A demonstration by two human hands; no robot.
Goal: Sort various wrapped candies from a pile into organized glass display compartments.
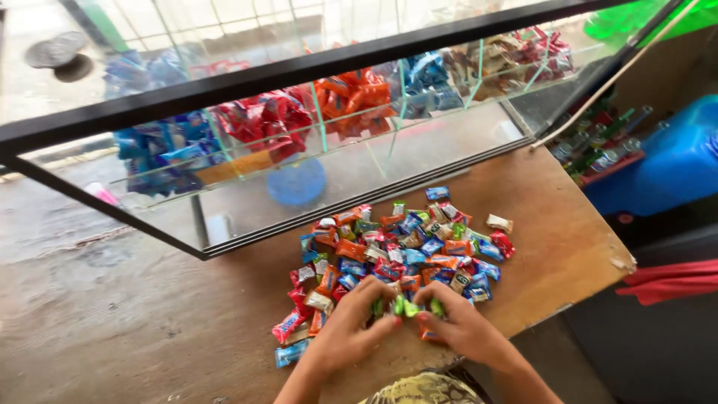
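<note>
Left hand (350, 328) and right hand (458, 323) pinch small green candies (407, 307) at near edge of candy pile (396, 254) on table (149, 329). Likely light, crinkly, slippery wrappers; best pinched at twisted ends.

Two hands (407, 325), one candy pile (404, 254)
</note>
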